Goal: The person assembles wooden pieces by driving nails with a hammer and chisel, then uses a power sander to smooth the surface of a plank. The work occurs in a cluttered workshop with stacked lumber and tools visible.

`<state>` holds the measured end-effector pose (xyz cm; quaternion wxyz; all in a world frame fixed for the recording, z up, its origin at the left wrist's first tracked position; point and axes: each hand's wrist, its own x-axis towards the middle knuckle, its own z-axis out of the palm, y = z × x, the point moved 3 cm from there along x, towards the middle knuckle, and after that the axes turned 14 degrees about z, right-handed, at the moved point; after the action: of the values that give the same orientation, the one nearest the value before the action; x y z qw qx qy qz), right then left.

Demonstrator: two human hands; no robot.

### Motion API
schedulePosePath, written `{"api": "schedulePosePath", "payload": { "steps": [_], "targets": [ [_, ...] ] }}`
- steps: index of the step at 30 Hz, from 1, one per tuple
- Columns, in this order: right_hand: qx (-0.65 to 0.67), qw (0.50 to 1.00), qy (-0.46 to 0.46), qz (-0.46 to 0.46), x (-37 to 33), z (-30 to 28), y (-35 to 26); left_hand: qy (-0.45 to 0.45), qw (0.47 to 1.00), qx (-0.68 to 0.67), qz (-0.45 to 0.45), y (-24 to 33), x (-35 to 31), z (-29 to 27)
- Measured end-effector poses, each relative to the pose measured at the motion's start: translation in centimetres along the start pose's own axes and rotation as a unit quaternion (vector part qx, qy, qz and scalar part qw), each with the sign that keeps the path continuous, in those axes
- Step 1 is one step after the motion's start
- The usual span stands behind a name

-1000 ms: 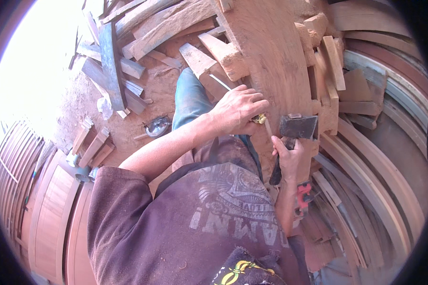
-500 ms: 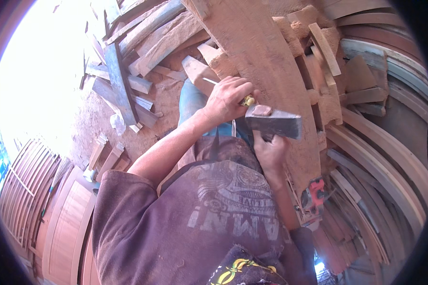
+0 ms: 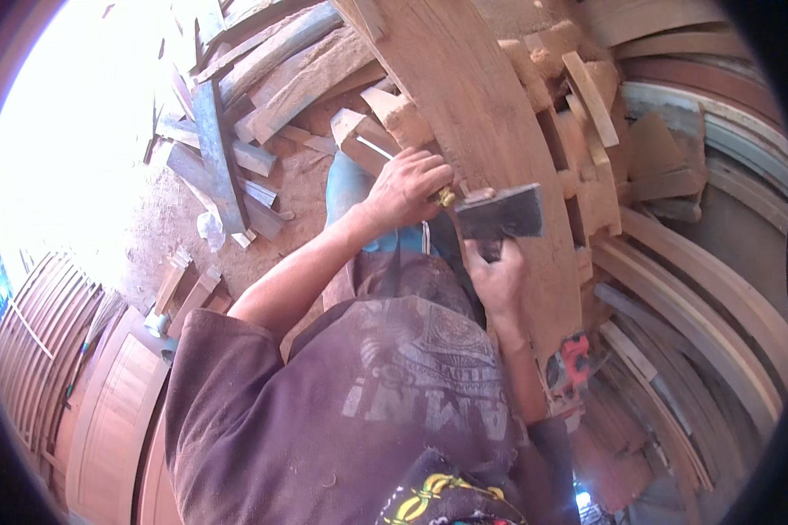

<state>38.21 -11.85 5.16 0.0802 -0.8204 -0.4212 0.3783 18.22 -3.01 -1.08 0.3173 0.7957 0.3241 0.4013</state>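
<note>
My left hand [image 3: 404, 190] is closed around a yellow-handled tool [image 3: 446, 197] with a thin, bright metal shaft. I cannot tell whether it is a chisel or a screwdriver. Its shaft points away to the left, over a wooden block [image 3: 348, 125]; contact with the wood is unclear. In my right hand [image 3: 501, 278], fingers wrapped round its handle, is a hammer [image 3: 503, 214] with a dark, blocky head. That head is just right of the yellow handle, above a broad wooden plank [image 3: 490, 96]; whether it touches the handle is hard to see.
Offcuts [image 3: 311, 83] lie piled at the far left on a dusty floor. Beyond the plank's right side stand notched wooden pieces [image 3: 600, 188] and stacked long boards [image 3: 700, 289]. A red tool [image 3: 576, 359] is near my right forearm. Panelled wood [image 3: 114, 402] leans at the near left.
My left hand with the yellow-handled tool has shifted slightly left and nearer. The hammer head has risen a little and turned. The whole view has shifted slightly.
</note>
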Motion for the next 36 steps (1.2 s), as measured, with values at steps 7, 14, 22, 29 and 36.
{"api": "schedulePosePath", "payload": {
  "steps": [7, 14, 22, 29, 36],
  "targets": [
    [0.038, 0.999, -0.004, 0.025, 0.4, -2.9, -1.6, 0.28, 0.944, 0.011, -0.172, -2.7, 1.1, -8.5],
    [-0.001, 0.999, -0.01, -0.04, 0.8, -3.1, -7.3, 0.511, 0.774, -0.29, -0.234, -7.5, -1.4, -13.9],
    [-0.037, 0.994, -0.016, -0.102, 1.5, -2.3, -9.7, 0.468, 0.796, -0.293, -0.247, -8.9, -1.6, -12.1],
    [-0.063, 0.993, -0.015, -0.095, 1.2, -2.2, -9.8, 0.425, 0.839, -0.252, -0.228, -8.8, 0.2, -11.4],
    [-0.031, 0.996, -0.019, -0.079, 0.9, -1.9, -9.6, 0.315, 0.896, -0.203, -0.239, -8.8, 2.3, -11.1]
  ]
}}
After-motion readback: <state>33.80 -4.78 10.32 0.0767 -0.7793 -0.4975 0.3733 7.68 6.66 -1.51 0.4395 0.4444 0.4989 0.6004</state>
